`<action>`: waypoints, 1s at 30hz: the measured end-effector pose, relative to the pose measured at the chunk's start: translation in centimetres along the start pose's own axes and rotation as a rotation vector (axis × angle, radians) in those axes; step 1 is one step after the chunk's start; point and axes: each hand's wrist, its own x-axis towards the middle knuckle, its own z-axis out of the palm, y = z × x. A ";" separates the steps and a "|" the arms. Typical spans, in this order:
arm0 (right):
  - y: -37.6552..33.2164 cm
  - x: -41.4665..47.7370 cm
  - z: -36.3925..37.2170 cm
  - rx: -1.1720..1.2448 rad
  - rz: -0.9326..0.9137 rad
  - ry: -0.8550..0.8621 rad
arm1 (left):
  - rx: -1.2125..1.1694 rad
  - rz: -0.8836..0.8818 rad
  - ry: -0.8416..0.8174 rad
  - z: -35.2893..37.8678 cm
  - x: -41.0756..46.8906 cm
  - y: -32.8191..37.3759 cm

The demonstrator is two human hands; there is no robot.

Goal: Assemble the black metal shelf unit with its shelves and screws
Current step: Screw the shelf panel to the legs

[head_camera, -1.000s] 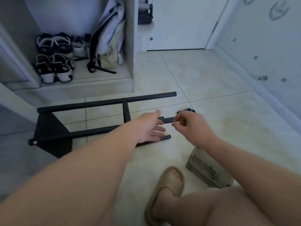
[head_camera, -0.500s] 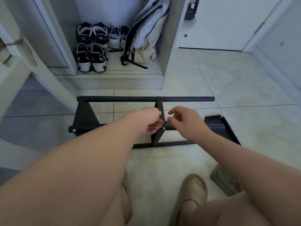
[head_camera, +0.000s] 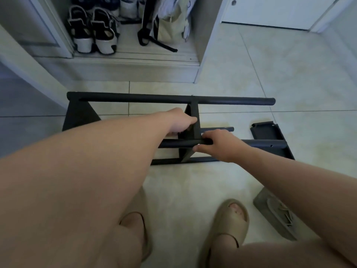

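Note:
The black metal shelf frame (head_camera: 154,98) lies on its side on the tiled floor, with one shelf panel (head_camera: 79,117) fixed at its left end. My left hand (head_camera: 179,121) grips the middle shelf panel (head_camera: 195,113) from the left. My right hand (head_camera: 218,146) curls its fingers over the front pole (head_camera: 177,144) where that panel meets it; whether it also holds a screw is hidden. A loose black shelf panel (head_camera: 268,130) lies under the frame's right end. A grey tray (head_camera: 264,207) holds several screws (head_camera: 284,215) by my right forearm.
A low cupboard step (head_camera: 135,70) with sandals (head_camera: 92,33) and a bag (head_camera: 168,26) stands just behind the frame. My feet in beige slippers (head_camera: 228,223) are on the floor in front. A white door (head_camera: 270,12) is at the back right.
The view has tilted down and closer. My left hand moved onto the middle shelf panel, and my right hand dropped onto the front pole at the joint.

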 end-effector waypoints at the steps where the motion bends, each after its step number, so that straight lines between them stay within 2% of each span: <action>1: 0.3 0.1 -0.1 0.024 -0.007 -0.004 | -0.015 0.001 -0.027 0.2 0.4 0.2; 7: 0.7 -0.7 0.1 0.014 -0.056 0.003 | -0.101 -0.013 -0.097 1.2 0.9 0.5; 14: 0.1 -4.0 2.0 -0.076 -0.056 -0.088 | 0.003 -0.087 -0.315 2.8 -1.3 -0.2; 18: 0.5 -5.7 2.8 -0.093 -0.019 -0.103 | 0.032 -0.101 -0.378 4.1 -2.5 -0.1; 23: 1.2 -6.0 3.1 -0.136 0.009 -0.032 | 0.050 -0.065 -0.364 4.6 -2.6 0.2; 27: 1.9 -5.8 3.5 -0.288 -0.073 0.155 | 0.033 -0.062 -0.407 4.4 -2.3 -0.3; 30: 2.8 -5.2 3.4 -0.368 -0.077 0.185 | 0.007 -0.044 -0.435 4.1 -1.9 -0.6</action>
